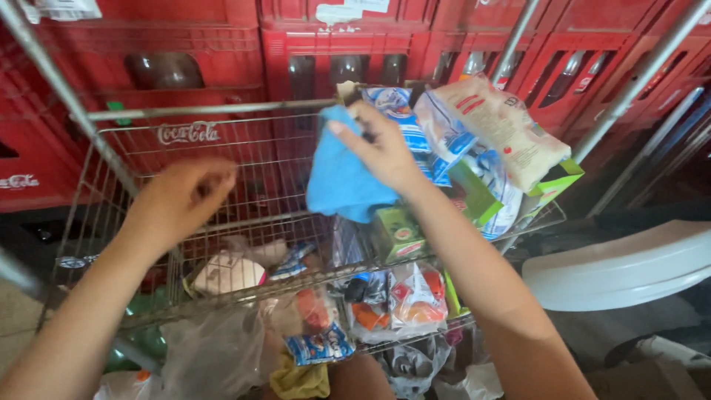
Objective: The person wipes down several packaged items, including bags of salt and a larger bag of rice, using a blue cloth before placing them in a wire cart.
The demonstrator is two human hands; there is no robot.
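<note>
Right hand [381, 152] pinches soft blue cloth [342, 178], holds it up over silver wire shopping cart [222, 133]. Left hand [181, 196] curled loose, empty, above cart's left side. White plastic bag with red print [500, 126] sits just beside cloth. Small green box [398, 233] below cloth.

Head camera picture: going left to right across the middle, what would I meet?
Left hand → blue cloth held by the right hand → green carton → white bag with red print → white plastic chair.
</note>
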